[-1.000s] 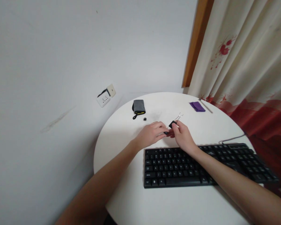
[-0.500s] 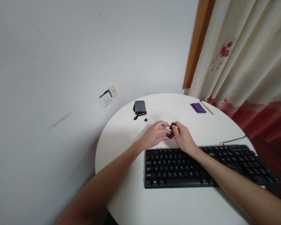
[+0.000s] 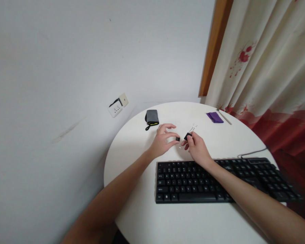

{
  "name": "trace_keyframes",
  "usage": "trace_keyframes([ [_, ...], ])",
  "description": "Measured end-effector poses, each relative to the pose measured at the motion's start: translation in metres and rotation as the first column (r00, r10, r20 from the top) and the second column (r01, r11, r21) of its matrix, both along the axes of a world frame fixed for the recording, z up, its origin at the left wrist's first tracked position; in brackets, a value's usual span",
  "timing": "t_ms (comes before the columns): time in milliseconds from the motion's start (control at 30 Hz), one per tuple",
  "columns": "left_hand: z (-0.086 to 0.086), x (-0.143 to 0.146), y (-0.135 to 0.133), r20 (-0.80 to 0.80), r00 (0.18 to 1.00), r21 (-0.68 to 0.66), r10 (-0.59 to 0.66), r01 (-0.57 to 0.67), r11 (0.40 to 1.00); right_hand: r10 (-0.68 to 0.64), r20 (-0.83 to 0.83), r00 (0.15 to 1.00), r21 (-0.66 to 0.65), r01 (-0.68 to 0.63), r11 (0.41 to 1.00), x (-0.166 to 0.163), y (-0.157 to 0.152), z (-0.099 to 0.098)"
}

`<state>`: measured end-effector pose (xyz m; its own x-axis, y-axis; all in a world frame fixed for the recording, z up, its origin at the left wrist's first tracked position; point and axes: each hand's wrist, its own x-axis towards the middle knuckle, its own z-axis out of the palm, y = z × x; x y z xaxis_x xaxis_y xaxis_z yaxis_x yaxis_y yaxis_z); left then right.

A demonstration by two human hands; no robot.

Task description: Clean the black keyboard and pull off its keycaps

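Left hand point(image 3: 161, 144) pinches black keycap point(image 3: 178, 139), otherwise open; right hand point(image 3: 198, 147) closed round wire puller point(image 3: 187, 136). Best: light pinch, puller steady, clear of keyboard point(image 3: 193, 184).

One head-worn camera looked forward and down over the bench point(image 3: 128, 150).
From above its near side, the view reached the keyboard point(image 3: 188, 183) close by and the far rim point(image 3: 183, 103); the wall point(image 3: 66, 61) filled the left, the curtain point(image 3: 264, 61) the upper right, and the left grip point(image 3: 162, 141) and right grip point(image 3: 198, 148) sat just below centre.
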<state>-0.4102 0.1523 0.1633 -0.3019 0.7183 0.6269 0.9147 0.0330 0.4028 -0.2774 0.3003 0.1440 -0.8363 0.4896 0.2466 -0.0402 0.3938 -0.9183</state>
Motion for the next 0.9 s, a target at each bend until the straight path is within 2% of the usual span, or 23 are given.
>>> trace_keyframes([
  [67,0.003,-0.024,0.0,0.0,0.984,-0.001,0.177,-0.177,0.984,0.009,-0.005,1.0,-0.028,-0.009,1.0,-0.001,0.0,-0.001],
  [133,0.002,-0.05,0.001,-0.012,0.939,-0.083,0.342,-0.342,0.936,0.018,-0.005,1.0,-0.038,-0.019,0.999,-0.002,-0.001,-0.001],
  [233,-0.007,-0.08,0.003,-0.035,0.884,-0.275,0.467,-0.458,0.846,0.028,-0.011,1.0,-0.044,-0.029,0.999,-0.002,-0.002,-0.002],
  [333,-0.021,-0.092,0.004,-0.045,0.876,-0.385,0.481,-0.459,0.8,0.026,-0.017,1.0,-0.051,-0.027,0.998,-0.002,-0.004,-0.001],
  [467,-0.032,-0.094,0.003,-0.025,0.869,-0.404,0.493,-0.46,0.79,0.009,-0.042,0.999,-0.071,-0.012,0.997,0.0,-0.005,0.002],
  [733,-0.034,-0.098,0.004,0.012,0.87,-0.442,0.493,-0.437,0.783,0.027,-0.037,0.999,-0.071,-0.029,0.997,0.002,-0.006,0.005],
  [900,-0.036,-0.104,0.002,-0.006,0.886,-0.429,0.463,-0.421,0.799,0.045,-0.048,0.998,-0.065,-0.048,0.997,0.002,-0.005,0.006],
])
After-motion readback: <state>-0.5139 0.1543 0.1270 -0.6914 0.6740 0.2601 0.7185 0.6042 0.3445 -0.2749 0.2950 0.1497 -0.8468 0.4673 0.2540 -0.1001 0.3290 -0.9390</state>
